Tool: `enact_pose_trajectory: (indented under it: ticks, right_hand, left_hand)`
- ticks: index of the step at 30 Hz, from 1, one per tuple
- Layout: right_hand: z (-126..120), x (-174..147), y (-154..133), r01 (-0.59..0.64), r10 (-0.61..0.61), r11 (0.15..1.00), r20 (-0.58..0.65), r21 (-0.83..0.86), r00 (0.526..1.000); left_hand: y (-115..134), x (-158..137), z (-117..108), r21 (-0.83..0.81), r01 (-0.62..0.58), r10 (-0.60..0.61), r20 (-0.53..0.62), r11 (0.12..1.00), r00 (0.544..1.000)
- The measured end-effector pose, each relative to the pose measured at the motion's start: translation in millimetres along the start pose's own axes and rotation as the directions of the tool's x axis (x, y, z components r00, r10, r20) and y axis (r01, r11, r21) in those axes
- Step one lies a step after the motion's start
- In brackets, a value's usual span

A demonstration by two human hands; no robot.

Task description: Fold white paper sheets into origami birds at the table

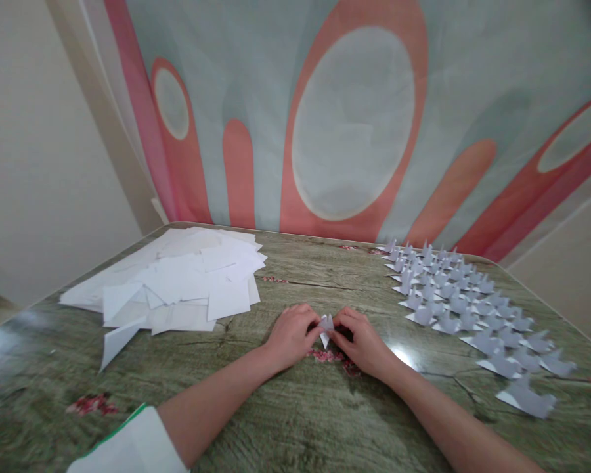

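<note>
Between my two hands, just above the middle of the table, is a small folded white paper figure [326, 326] with pointed tips. My left hand [294, 333] pinches its left side between thumb and fingers. From the other side, my right hand [358, 338] grips the right edge in the same way. Part of the paper is hidden behind the fingertips. On the right stand several rows of folded paper birds [458, 303], alike in white paper. A large loose pile of white paper sheets [182, 279] lies on the left.
The wood-patterned table [285, 420] has red flower prints and a glossy reflection near my right wrist. One folded sheet [121, 341] juts from the pile's near edge. Behind the table hangs a patterned cloth [263, 59], with pale walls at both sides.
</note>
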State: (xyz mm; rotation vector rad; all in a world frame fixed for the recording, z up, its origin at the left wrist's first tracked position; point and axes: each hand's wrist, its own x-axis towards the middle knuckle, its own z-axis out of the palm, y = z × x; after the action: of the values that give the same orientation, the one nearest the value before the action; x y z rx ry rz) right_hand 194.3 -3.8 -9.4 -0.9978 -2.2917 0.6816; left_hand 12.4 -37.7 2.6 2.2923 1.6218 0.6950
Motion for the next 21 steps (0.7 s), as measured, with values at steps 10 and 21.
enact_pose_trajectory:
  ticks: [10,21]
  right_hand:
    - [-2.9,-0.3,-1.5,0.015,0.000,0.980,-0.072,0.200,0.997]
    - [-3.2,-0.1,-9.0,0.047,-0.012,0.965,-0.135,0.258,0.991]
  left_hand:
    - [4.5,-4.1,-2.7,-0.040,-0.014,0.012,-0.041,0.999,0.999]
    - [1.3,-2.3,-1.1,-0.108,-0.010,0.006,-0.040,0.994,0.999]
